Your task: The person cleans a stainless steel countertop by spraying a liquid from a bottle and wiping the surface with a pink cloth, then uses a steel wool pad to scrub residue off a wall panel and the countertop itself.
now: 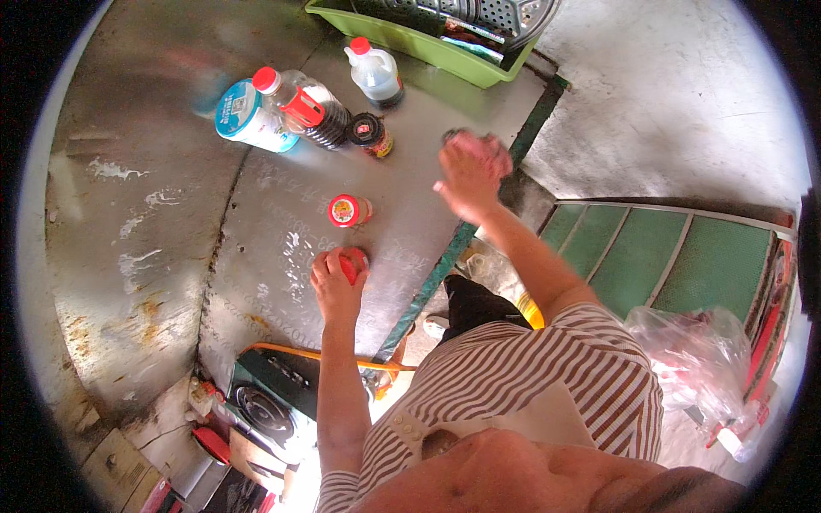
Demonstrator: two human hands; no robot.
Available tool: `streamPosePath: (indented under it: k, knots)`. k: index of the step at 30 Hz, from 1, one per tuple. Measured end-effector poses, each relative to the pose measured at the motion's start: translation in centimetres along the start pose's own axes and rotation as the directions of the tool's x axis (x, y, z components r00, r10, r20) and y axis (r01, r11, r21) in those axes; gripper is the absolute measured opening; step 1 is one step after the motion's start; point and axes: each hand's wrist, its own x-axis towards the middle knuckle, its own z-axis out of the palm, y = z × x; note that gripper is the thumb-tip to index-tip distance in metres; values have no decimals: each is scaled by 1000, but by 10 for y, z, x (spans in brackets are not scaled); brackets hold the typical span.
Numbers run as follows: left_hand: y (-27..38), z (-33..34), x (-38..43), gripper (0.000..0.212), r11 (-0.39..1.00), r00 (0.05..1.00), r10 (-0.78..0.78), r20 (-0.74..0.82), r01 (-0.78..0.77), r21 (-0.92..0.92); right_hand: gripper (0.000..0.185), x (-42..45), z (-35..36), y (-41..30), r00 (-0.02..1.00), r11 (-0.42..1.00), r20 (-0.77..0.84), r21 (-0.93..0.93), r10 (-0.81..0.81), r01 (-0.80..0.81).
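Observation:
My left hand (338,288) is closed around a small jar with a red lid (353,264), low over or on the metal-sheeted countertop (404,205). A second red-lidded glass jar (349,211) stands just beyond it, apart from my fingers. To the right, my right hand (467,183) grips a crumpled pink cloth (487,154) close to the counter's green-taped edge. The cloth is blurred, and a dark spot at its far side cannot be made out. Further off stands a black-lidded sauce jar (370,135) with a colourful label.
A large soy-sauce-type bottle (308,115), a blue-lidded tub (250,118) and a white-handled jug with a red cap (375,74) stand at the back. A green plastic basin (423,48) holds perforated metal steamers. Near left lies a gas stove (269,404) with an orange hose (301,351).

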Motion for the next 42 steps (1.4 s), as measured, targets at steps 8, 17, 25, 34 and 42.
streamPosePath:
  k: [8,17,25,34,42]
  knots:
    - [-2,-2,0,75,999,999,38,0,-38,-6,44,35,-39,84,944,980,-295,-175,-148,99]
    - [1,-7,1,74,999,999,29,-24,-28,42,49,44,-75,78,969,988,-245,-144,15,-52]
    - [-2,2,2,76,1000,1000,-3,-21,4,16,47,74,14,72,949,973,-268,-111,169,-204]
    - [9,-10,6,75,998,1000,-4,27,2,68,47,68,-21,80,748,982,-652,-188,-126,1]
    - [50,-30,-9,72,991,994,-16,105,1,134,68,-2,24,0,903,907,-95,-23,-420,420]
